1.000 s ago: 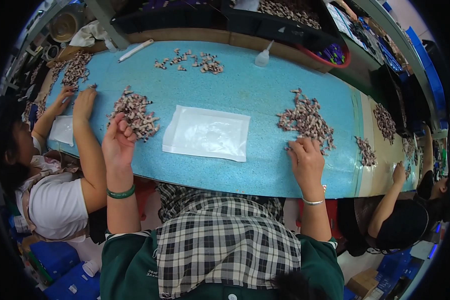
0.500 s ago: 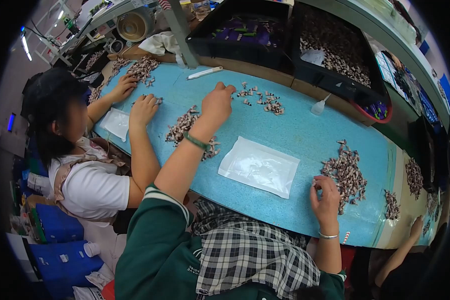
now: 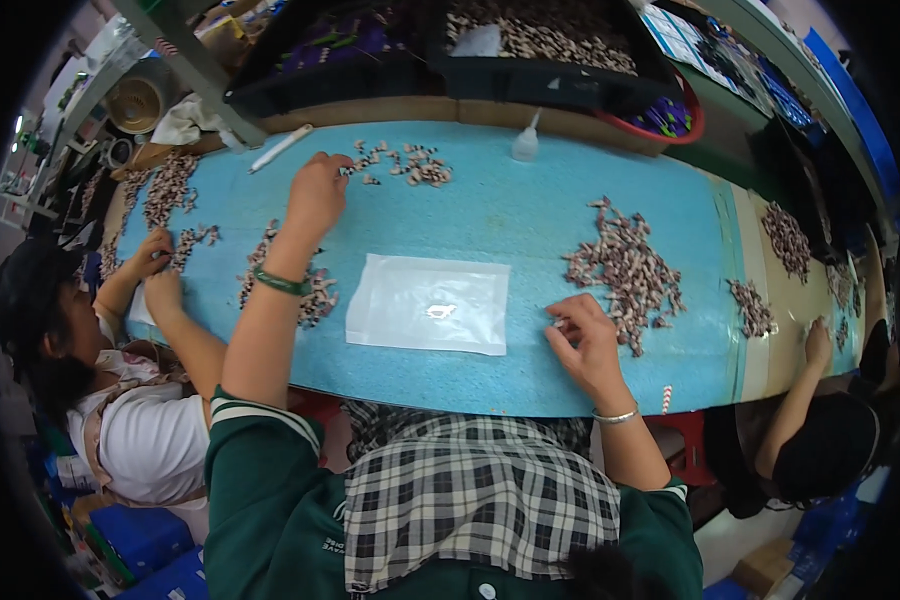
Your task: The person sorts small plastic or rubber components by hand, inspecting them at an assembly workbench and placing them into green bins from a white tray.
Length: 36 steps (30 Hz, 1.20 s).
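My left hand (image 3: 317, 195), with a green bangle on its wrist, reaches to the far side of the blue work mat (image 3: 450, 215). Its fingers are pinched at the left end of a loose scatter of small pale-and-dark pieces (image 3: 425, 168); what they hold is too small to make out. My right hand (image 3: 590, 345), with a silver bangle, is curled beside a larger pile of small pinkish-brown pieces (image 3: 625, 265). Thumb and fingers close round something tiny and pale. Between my hands lies a flat white plastic packet (image 3: 410, 290). Another pile (image 3: 315, 298) is partly behind my left forearm.
A small dropper bottle (image 3: 526, 140) and a white pen-like tool (image 3: 280, 148) lie toward the far edge. Black bins (image 3: 560, 85) and a red-rimmed basket (image 3: 692, 110) stand behind. Co-workers sit at left (image 3: 135, 440) and right (image 3: 820, 450), handling similar pieces.
The view has swung right and levelled, so the mat appears shifted left. My left hand is still at the far scatter, my right still by the large pile. The left co-worker's hands have drawn together.
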### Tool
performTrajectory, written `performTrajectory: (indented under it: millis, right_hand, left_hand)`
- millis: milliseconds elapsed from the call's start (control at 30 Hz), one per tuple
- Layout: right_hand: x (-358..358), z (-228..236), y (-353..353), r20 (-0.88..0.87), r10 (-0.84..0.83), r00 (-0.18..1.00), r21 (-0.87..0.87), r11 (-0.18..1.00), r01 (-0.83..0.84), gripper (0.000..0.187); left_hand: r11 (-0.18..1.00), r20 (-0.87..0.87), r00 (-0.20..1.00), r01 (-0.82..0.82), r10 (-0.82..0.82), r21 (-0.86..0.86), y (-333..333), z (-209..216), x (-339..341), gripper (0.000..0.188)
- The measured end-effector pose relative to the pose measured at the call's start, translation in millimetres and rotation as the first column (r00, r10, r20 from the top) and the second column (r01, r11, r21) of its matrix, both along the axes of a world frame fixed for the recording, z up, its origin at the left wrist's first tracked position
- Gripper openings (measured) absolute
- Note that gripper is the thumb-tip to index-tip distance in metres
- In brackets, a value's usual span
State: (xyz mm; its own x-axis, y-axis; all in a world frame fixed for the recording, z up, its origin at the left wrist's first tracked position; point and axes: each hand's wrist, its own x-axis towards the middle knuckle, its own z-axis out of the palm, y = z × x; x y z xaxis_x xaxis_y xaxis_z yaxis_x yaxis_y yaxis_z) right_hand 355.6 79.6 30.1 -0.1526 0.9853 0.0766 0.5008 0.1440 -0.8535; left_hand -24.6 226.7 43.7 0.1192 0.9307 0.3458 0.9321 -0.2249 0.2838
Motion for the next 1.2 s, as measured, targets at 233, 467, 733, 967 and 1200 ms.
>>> performTrajectory:
  millis: [233, 467, 733, 967, 1200]
  right_hand:
    - [8, -12, -7, -0.210, -0.012, 0.978, -0.008, 1.000, 0.011, 0.010]
    - [6, -9, -18, -0.105, -0.040, 0.994, 0.018, 0.999, 0.042, 0.012]
    - [12, 10, -26, 0.380, 0.039, 0.924, 0.213, 0.969, -0.129, 0.020]
    - [15, 19, -26, 0.484, 0.114, 0.868, 0.187, 0.955, -0.230, 0.017]
    - [11, 33, -23, 0.486, 0.219, 0.846, 0.039, 0.962, -0.272, 0.017]
  left_hand:
    - [0.886, 0.959, 0.241, 0.399, 0.149, -0.238, -56, 70, 53, 0.006]
    - [0.827, 0.935, -0.204, 0.545, 0.290, -0.138, -126, 54, 92, 0.004]
    - [0.678, 0.801, -0.118, 0.614, 0.586, -0.405, -176, 24, 106, 0.005]
    - [0.665, 0.860, -0.052, 0.657, 0.508, -0.354, -189, 11, 108, 0.005]
    - [0.760, 0.947, 0.060, 0.582, 0.314, -0.289, -201, 9, 102, 0.006]
